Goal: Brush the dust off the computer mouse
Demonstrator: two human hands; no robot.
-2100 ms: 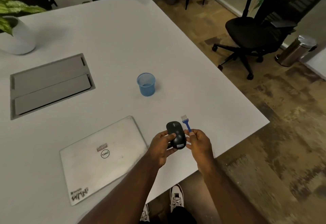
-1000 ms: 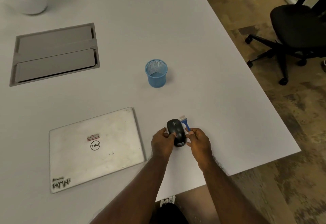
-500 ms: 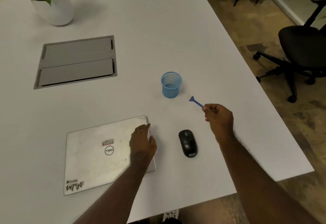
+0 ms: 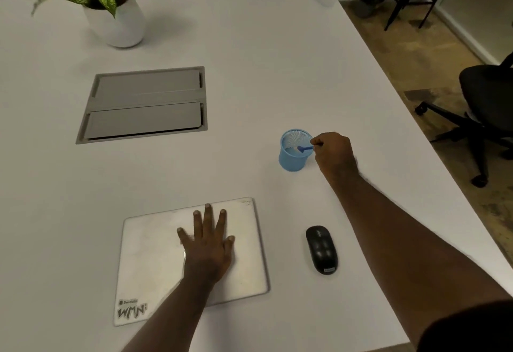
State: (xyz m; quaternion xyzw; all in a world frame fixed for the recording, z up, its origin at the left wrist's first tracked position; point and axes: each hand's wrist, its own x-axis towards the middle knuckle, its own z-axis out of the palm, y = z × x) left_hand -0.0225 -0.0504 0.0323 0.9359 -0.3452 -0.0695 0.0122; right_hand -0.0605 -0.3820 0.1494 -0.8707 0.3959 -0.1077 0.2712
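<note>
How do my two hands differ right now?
The left hand lies flat, fingers spread, on the closed laptop; the right hand is curled, pinching the blue brush over the blue mesh cup. Neither touches the mouse.

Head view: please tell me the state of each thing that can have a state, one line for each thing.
Laptop: closed, flat on the table.
Mouse: lying on the table, not held.
Brush: pinched by the handle, bristle end over the cup mouth.
Mesh cup: upright.
Cable hatch: flaps closed.
Left hand: flat on the laptop.
Right hand: holds the brush.
</note>
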